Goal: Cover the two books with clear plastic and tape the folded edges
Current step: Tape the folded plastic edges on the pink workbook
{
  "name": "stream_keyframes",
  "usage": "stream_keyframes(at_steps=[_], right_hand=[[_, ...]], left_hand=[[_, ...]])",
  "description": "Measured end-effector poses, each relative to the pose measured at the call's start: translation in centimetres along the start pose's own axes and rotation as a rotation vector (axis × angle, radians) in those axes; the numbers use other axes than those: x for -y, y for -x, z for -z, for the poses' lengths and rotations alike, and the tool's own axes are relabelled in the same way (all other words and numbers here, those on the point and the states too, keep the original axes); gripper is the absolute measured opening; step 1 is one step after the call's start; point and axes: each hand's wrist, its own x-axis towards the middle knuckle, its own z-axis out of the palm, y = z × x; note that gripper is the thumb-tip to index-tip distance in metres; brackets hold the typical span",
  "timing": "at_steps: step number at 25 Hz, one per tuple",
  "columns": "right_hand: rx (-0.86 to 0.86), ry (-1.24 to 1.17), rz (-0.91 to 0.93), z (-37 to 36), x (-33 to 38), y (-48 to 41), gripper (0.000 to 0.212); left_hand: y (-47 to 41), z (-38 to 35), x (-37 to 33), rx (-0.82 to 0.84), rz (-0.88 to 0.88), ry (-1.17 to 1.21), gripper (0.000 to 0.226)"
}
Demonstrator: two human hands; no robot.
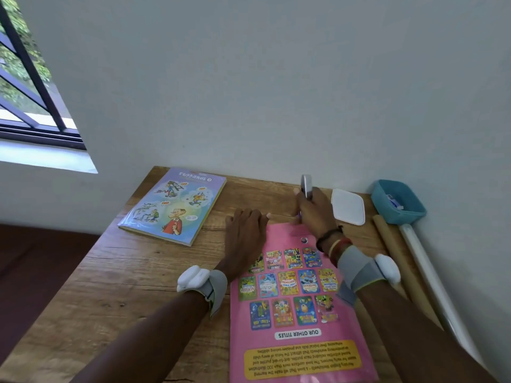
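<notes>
Pink glossy paperback book (298,313) is lying beneath both wrists on the wooden worktop (124,272); should it be slipping, tape could be landing crooked. Left hand (244,236) is pressing its far corner, fingers straight; right hand (315,214) is gripping an upright greyish tape roll (306,185) alongside. Blue comic book (174,205) is lying well left of the fingers.

A single head-worn camera looked forward and down from above the near edge of the table (116,272), close over the forearms (154,335). It faced the wall (276,78), which filled the upper half of the view. The table ran from six toward twelve o'clock; the window (27,78) lay at ten, the pink book (298,355) at five. The wide lens seemingly bowed the table's edges.
</notes>
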Motion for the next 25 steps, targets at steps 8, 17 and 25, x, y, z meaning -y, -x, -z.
stream_keyframes(at_steps=[8,17,25], right_hand=[[0.221,0.483,0.133,-5.7,-0.5,-2.8,0.034],[0.22,0.349,0.029,-5.8,-2.6,-3.7,0.041],[0.568,0.235,-0.081,-8.6,1.3,-3.2,0.033]], left_hand=[[0.0,1.1,1.9,0.061,0.145,0.192,0.047],[0.4,1.1,3.5,0.013,0.228,0.12,0.059],[0.6,2.4,2.6,-0.111,0.199,-0.012,0.026]])
